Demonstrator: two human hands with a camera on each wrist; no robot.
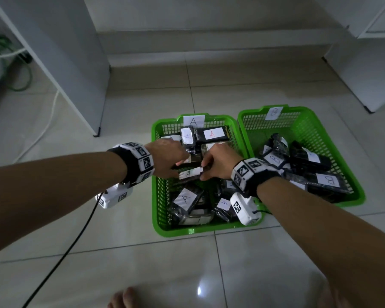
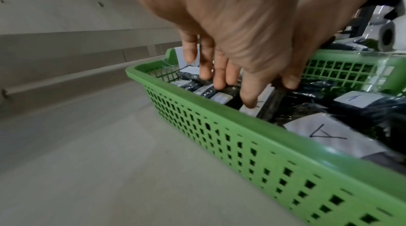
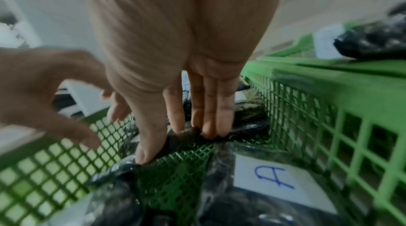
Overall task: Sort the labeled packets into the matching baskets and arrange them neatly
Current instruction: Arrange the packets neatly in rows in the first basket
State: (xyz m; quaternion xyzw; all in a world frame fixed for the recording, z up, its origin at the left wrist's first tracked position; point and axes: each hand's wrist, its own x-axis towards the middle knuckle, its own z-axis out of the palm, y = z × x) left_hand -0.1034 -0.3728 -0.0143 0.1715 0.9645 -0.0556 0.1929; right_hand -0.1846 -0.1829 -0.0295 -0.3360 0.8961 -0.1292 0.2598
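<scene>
Two green baskets stand side by side on the tiled floor. Basket A (image 1: 156,196) (image 2: 197,98) (image 3: 307,108) on the left holds several black packets with white A labels (image 1: 212,134) (image 2: 325,134) (image 3: 272,177). Basket B (image 1: 356,187) on the right holds several B packets (image 1: 327,180). Both hands reach into the middle of basket A. My left hand (image 1: 178,168) (image 2: 232,91) and right hand (image 1: 203,172) (image 3: 175,141) pinch one black A-labelled packet (image 1: 189,174) (image 3: 184,136) from opposite ends, thumbs on the near side and fingers on the far side. The hands hide most of it.
A white cabinet panel (image 1: 96,130) stands on the floor left of basket A, with a white cable (image 1: 42,130) beside it. A black cord (image 1: 80,230) trails from my left wrist. Another white unit (image 1: 365,85) sits at the right. My bare foot (image 1: 125,298) is at the bottom edge.
</scene>
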